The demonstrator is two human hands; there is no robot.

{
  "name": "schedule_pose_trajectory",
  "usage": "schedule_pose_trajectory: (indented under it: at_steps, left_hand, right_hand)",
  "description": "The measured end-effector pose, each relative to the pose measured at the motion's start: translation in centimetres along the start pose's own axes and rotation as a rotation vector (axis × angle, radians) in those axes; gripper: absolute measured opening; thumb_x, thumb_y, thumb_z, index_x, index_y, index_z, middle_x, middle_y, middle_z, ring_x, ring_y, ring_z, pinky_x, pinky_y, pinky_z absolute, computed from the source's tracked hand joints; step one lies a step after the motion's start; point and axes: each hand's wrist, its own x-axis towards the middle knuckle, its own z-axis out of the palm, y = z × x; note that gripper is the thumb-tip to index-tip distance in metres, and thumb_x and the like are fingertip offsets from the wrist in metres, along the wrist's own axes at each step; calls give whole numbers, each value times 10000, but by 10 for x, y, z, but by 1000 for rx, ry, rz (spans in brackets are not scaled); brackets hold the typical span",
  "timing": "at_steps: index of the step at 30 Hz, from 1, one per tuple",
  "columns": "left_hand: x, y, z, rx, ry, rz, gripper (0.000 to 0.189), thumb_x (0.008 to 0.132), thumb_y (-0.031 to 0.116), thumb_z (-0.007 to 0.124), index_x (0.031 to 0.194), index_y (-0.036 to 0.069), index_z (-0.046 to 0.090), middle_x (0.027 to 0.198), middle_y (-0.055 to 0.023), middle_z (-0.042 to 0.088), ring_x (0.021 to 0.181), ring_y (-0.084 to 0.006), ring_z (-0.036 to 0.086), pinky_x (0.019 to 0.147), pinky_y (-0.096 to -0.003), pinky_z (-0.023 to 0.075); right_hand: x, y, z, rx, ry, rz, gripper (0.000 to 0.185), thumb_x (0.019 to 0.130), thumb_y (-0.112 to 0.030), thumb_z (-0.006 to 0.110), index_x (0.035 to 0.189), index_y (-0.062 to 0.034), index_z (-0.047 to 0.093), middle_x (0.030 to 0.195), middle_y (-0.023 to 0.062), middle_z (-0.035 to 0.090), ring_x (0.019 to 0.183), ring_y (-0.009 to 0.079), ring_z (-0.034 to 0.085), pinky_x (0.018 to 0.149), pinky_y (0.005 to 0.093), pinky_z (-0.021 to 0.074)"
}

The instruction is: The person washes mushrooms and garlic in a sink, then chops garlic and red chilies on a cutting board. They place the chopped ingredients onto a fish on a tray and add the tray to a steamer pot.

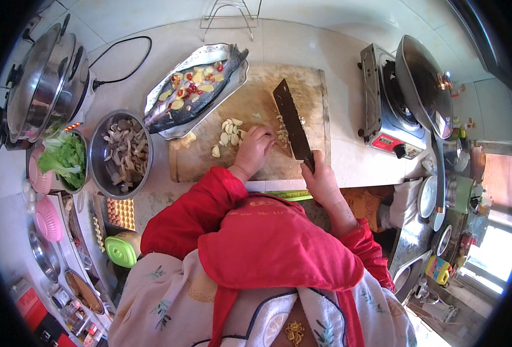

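My right hand (pixel 322 178) grips a dark-bladed cleaver (pixel 291 121) by its handle. Its blade stands over chopped garlic (pixel 283 132) on a wooden cutting board (pixel 247 167). Just left of the blade, my left hand (pixel 256 148) rests on the board with bunched fingers; whether something is between them is hidden. Whole peeled garlic cloves (pixel 230 131) lie beside that hand, and a piece of ginger (pixel 182 141) sits at the board's left edge. Partly over the board's upper left, an oval patterned plate (pixel 210 52) bears a whole fish (pixel 197 104) topped with ginger slices and red chili.
A steel bowl of sliced mushrooms (pixel 128 158) and a container of lettuce (pixel 67 156) stand left, near a steel pot (pixel 47 86) with a cord. On the right, a wok (pixel 421 82) sits on a portable gas stove (pixel 375 99). A wire rack (pixel 229 16) stands behind.
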Motion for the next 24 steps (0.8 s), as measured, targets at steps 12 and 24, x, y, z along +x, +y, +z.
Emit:
schedule_pose_trajectory:
  at_steps: [12, 24]
  left_hand:
    - [2, -2, -1, 9, -12, 2, 97, 714, 13, 664, 805, 23, 631, 917, -97, 603, 891, -306, 556, 781, -389, 466]
    - [-2, 2, -4, -26, 13, 4, 88, 742, 19, 654, 823, 12, 620, 921, -100, 603, 901, -312, 556, 790, -394, 466]
  right_hand:
    - [-3, -1, -4, 77, 38, 30, 322, 881, -199, 567, 1122, -33, 432, 803, 277, 614, 819, 473, 591, 665, 514, 476]
    - [-4, -2, -3, 115, -1, 101, 313, 877, -177, 568, 1121, -25, 443, 864, 286, 613, 851, 464, 594, 698, 482, 484]
